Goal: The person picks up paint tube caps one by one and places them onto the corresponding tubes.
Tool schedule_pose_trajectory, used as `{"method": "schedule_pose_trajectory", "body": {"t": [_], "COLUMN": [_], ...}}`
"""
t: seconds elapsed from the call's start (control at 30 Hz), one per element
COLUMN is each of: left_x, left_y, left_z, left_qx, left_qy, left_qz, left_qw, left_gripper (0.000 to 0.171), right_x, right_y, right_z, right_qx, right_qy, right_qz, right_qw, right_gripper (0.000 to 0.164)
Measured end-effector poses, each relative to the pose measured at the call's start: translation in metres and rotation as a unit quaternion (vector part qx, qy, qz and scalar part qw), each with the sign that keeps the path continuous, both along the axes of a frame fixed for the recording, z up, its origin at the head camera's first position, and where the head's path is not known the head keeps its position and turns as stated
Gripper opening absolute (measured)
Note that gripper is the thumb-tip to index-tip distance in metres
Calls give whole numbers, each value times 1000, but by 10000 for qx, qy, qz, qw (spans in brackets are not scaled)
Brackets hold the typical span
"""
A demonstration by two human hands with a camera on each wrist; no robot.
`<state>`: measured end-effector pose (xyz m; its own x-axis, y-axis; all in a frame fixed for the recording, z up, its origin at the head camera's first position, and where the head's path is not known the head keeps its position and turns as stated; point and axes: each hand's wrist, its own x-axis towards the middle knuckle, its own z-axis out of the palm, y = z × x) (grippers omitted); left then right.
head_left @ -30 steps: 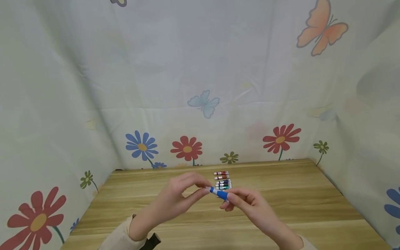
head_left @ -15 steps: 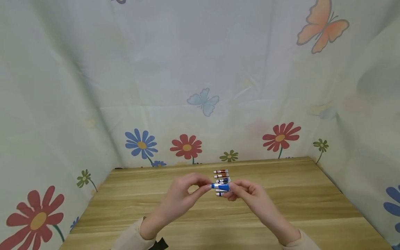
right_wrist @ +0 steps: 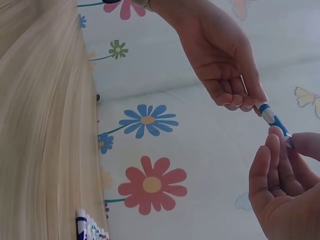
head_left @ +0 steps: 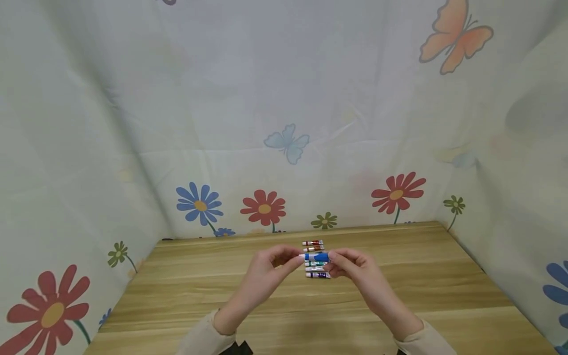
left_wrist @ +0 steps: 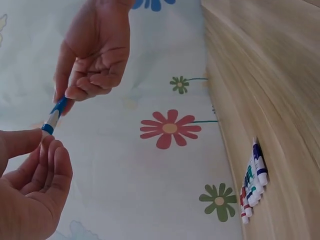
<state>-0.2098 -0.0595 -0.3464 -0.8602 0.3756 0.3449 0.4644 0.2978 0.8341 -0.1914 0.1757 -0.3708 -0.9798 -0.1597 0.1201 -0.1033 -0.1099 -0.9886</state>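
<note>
A small blue and white paint tube (head_left: 317, 257) is held level above the table, between both hands. My left hand (head_left: 271, 272) pinches its white cap end between thumb and forefinger. At the other end, my right hand (head_left: 361, 276) pinches the tail of the tube. In the left wrist view the blue tube (left_wrist: 54, 116) slants between the two sets of fingertips. Behind and below it several more paint tubes (head_left: 318, 275) lie in a column on the table, caps to the left; the held tube and right fingers overlap part of them.
The wood-grain table (head_left: 213, 286) runs back to a pale curtain (head_left: 328, 187) printed with flowers and butterflies, which also encloses both sides. A dark object (head_left: 167, 240) shows at the table's back left corner.
The tube has gone from slanted to level and risen slightly in the head view. Both hands have shifted a little up with it, the left also rightward, still pinching its ends.
</note>
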Motion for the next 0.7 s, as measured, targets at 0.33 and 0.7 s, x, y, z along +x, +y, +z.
{"method": "schedule_pose_trajectory", "body": {"t": [0.33, 0.7], "left_x": [-21, -41], "left_y": [2, 8], "left_z": [-19, -51], "left_qx": [438, -77], "left_qy": [-1032, -1018], "left_qz": [-126, 64], "left_qw": [9936, 9948], "left_gripper": [25, 14], "right_x": [-13, -38], "right_y": [1, 12], "right_z": [-10, -42], "right_qx": [340, 627], "right_qy": [98, 25], "right_qz": [-198, 275], "right_qw": [9992, 9977], "right_gripper": [33, 35]}}
